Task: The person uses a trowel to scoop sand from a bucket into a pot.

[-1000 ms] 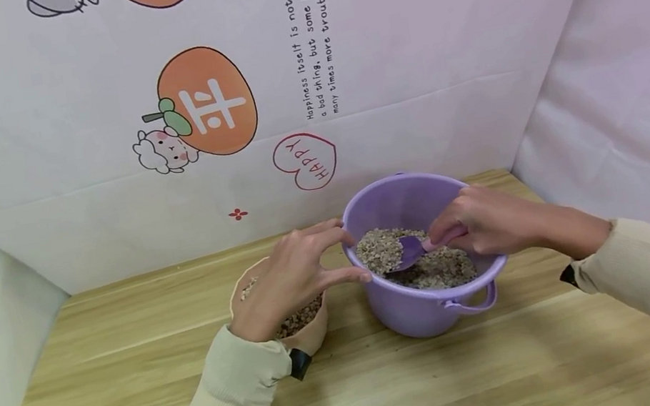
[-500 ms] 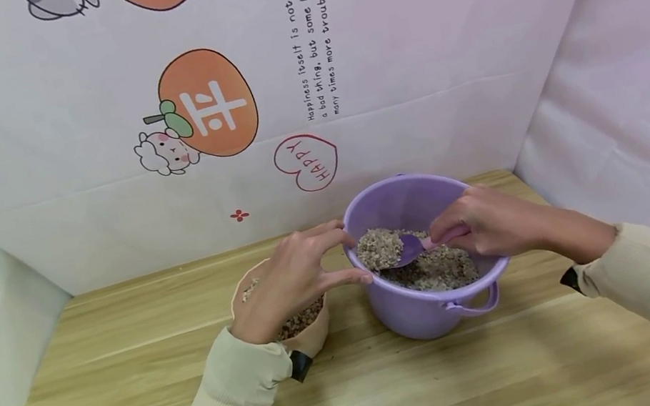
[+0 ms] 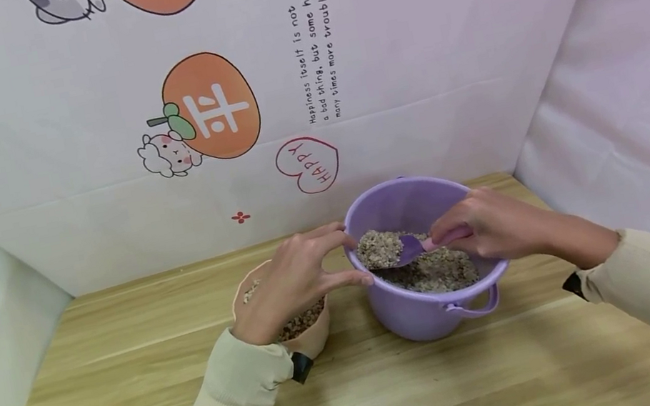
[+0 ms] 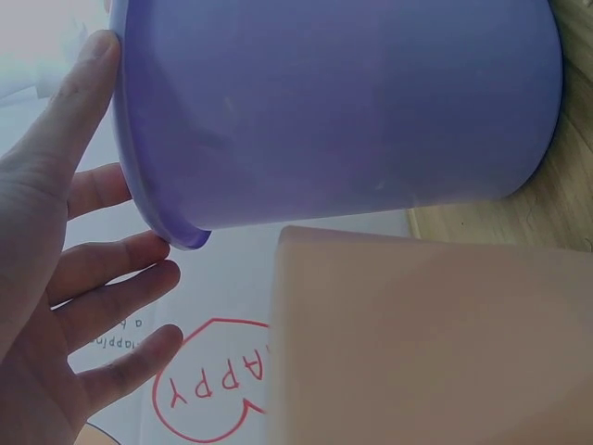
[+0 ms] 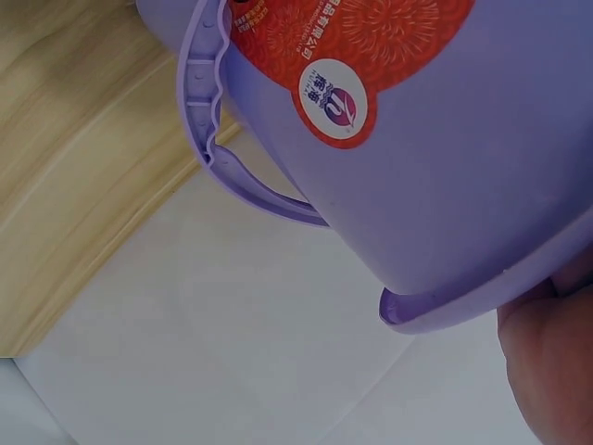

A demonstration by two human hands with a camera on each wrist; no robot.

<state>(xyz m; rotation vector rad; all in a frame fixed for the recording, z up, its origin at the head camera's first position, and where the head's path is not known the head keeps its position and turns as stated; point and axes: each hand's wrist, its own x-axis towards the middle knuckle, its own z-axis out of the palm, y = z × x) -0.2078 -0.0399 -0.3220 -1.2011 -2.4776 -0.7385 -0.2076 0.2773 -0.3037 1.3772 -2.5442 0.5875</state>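
Observation:
My right hand [image 3: 501, 224] grips the pink handle of a small purple shovel [image 3: 411, 248] inside a purple bucket [image 3: 419, 313]. A heap of coarse, pale brown grains [image 3: 379, 249] lies on the shovel's blade, near the bucket's left side. More grains of the same kind [image 3: 441, 271] cover the bucket's bottom. With spread fingers and thumb, my left hand [image 3: 295, 273] touches the left rim of the bucket; in the left wrist view its fingertips [image 4: 153, 245] meet that rim. Under my left wrist stands a peach-coloured pot [image 3: 316, 336] holding brown grains, partly hidden by the hand.
Both containers stand on a wood-grain table [image 3: 134, 382]. A white sheet with cartoon prints [image 3: 108, 234] rises behind, and pale cloth [image 3: 631, 127] hangs at each side. The bucket's handle [image 5: 199, 102] hangs down on its outside, beside a red label [image 5: 398, 46].
Hardly anything differs: the shovel with its heap stays nearly still over the grains in the bucket. The whole head view has shifted slightly, and both hands keep their places.

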